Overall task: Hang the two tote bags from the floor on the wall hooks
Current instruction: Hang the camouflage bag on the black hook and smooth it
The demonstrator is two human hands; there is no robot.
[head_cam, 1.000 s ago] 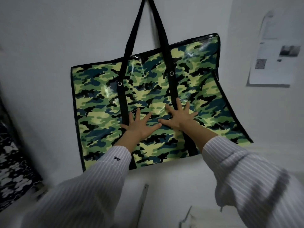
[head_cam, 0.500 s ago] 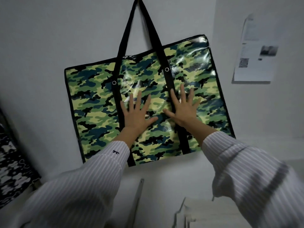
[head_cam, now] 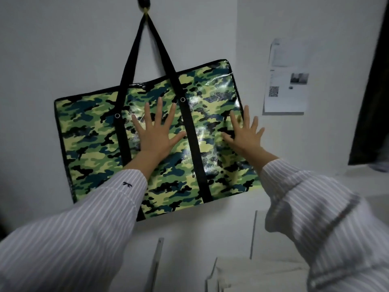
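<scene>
Camouflage tote bag [head_cam: 88, 131] hangs by its black straps [head_cam: 134, 53] from a wall hook [head_cam: 144, 3]. Left hand [head_cam: 156, 135] and right hand [head_cam: 245, 134] both flat on it, fingers spread, gripping nothing. Judged step: smoothing the first bag. Next: fetch the second bag; neither it nor a free hook is in view. Paper sheet [head_cam: 286, 81] on the wall, print unreadable.
</scene>
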